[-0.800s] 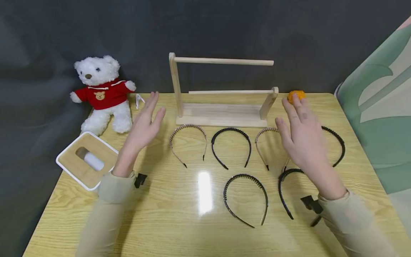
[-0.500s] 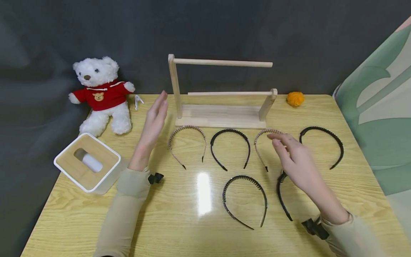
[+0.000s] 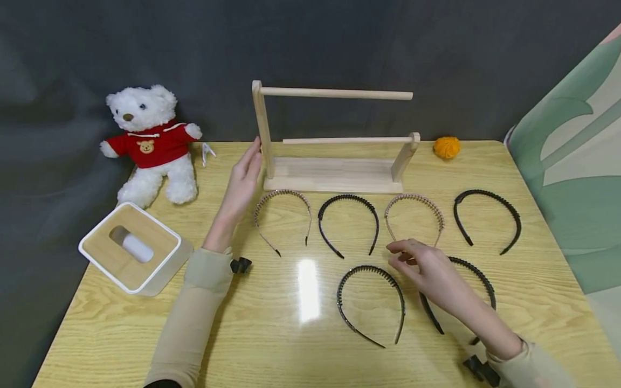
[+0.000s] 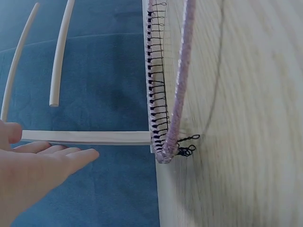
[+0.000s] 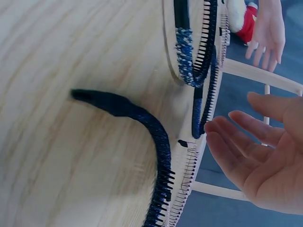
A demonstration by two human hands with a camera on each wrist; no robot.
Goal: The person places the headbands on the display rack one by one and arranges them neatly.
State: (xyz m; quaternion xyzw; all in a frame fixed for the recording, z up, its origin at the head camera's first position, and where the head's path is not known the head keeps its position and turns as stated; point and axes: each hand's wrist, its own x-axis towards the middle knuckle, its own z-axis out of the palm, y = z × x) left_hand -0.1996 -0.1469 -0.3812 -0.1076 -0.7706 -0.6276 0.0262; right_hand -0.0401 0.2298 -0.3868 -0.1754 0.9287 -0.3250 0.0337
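A wooden two-bar rack (image 3: 335, 175) stands at the back of the table. My left hand (image 3: 239, 183) is at its left post, fingers extended; whether they touch is unclear. In the left wrist view the post (image 4: 104, 137) runs beside the fingertips, and a pink headband (image 4: 177, 94) lies close to the camera. My right hand (image 3: 429, 275), fingers loosely bent and holding nothing, hovers between a pink headband (image 3: 412, 196), a black headband (image 3: 477, 269) and a dark glittery headband (image 3: 368, 267). In the right wrist view, its fingers (image 5: 227, 151) have nothing between them.
More headbands lie in the back row: a pink one (image 3: 283, 192), a black one (image 3: 346, 196) and another black one (image 3: 517, 218). A white teddy bear (image 3: 157, 145) in red and a wood-lidded box (image 3: 165, 229) stand left. An orange yarn ball (image 3: 446, 147) sits back right.
My right hand has come back from near the orange ball, toward the front and left, over the headbands. My left hand has moved right, up to the rack's left post.
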